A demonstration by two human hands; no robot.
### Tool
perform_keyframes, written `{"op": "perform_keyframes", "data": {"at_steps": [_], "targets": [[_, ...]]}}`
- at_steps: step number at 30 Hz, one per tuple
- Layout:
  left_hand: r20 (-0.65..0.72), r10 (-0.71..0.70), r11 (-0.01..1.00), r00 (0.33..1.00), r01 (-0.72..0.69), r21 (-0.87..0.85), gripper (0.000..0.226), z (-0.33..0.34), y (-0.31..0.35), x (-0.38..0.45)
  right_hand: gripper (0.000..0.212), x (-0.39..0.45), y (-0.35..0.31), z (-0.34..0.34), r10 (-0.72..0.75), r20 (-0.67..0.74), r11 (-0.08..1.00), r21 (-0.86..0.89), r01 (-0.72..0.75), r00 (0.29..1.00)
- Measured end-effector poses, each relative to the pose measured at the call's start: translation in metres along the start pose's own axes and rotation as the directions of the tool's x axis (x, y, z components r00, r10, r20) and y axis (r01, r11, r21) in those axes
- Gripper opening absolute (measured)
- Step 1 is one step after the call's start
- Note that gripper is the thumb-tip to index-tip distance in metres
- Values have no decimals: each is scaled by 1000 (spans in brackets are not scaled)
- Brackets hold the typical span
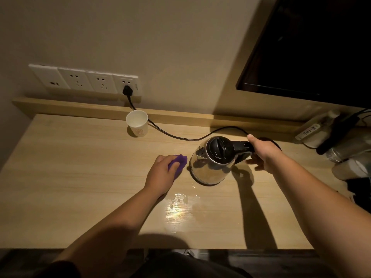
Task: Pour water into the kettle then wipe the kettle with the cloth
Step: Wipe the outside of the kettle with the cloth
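A steel kettle (210, 167) with a black lid stands on the wooden desk (80, 177), right of centre, lid closed. My right hand (263, 155) grips its black handle from the right. My left hand (160, 173) is closed on a bunched purple cloth (179, 161), just left of the kettle's spout side. The cloth is close to the kettle body; I cannot tell whether they touch. A white paper cup (137, 123) stands upright at the back of the desk.
A small water puddle (180, 201) shines on the desk in front of the kettle. A black cord (180, 137) runs from a wall socket (127, 87) behind the kettle. Bottles and cables (345, 147) crowd the right edge. A dark screen (311, 47) hangs upper right.
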State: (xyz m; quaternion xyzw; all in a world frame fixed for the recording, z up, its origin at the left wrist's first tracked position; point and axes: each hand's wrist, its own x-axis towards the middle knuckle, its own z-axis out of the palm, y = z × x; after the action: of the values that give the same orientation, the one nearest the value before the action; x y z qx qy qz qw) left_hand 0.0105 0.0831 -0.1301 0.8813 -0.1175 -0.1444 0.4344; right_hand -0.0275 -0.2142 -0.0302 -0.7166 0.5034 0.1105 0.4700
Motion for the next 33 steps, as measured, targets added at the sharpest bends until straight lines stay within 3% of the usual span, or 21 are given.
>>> {"op": "perform_keyframes", "data": {"at_steps": [2, 3, 6, 8, 11, 14, 17, 20, 23, 27, 33], "targets": [[2, -10, 1000, 1000, 10, -2, 32, 0, -3, 1, 58, 2, 5, -4, -183, -93, 943, -299, 148, 979], [5, -17, 1000, 1000, 17, -1, 32, 0, -3, 2, 61, 2, 6, -4, -312, -65, 867, -428, 256, 948], [14, -28, 1000, 999, 28, 4, 33, 0, -1, 4, 62, -3, 6, -3, -545, 251, 590, -563, 578, 800], [18, -24, 1000, 1000, 23, 6, 34, 0, 3, 5, 54, -5, 6, -2, -563, 349, 494, -586, 643, 750], [20, -10, 1000, 1000, 10, 4, 34, -2, 8, 7, 60, -6, 10, 0, -575, 277, 446, -683, 578, 770], [13, -7, 1000, 1000, 7, 2, 34, -5, 10, 8, 65, -9, 20, 13, -587, 172, 504, -687, 524, 791], [10, -22, 1000, 1000, 22, -15, 34, -7, 11, 8, 54, -16, 31, 25, -611, 137, 594, -573, 565, 780], [15, -34, 999, 999, 34, -23, 34, -7, 9, 8, 40, -23, 40, 34, -631, 167, 612, -493, 619, 757], [15, -57, 998, 998, 57, -22, 34, -4, 7, 7, 38, -28, 49, 46, -631, 100, 675, -416, 609, 769], [9, -69, 997, 998, 69, -32, 35, 0, 10, 6, 38, -40, 51, 65, -545, -14, 830, -154, 536, 839], [-83, -42, 993, 996, 33, -111, 31, -3, 25, 10, 38, -37, 43, 62, -427, -120, 883, 158, 442, 896]]}}
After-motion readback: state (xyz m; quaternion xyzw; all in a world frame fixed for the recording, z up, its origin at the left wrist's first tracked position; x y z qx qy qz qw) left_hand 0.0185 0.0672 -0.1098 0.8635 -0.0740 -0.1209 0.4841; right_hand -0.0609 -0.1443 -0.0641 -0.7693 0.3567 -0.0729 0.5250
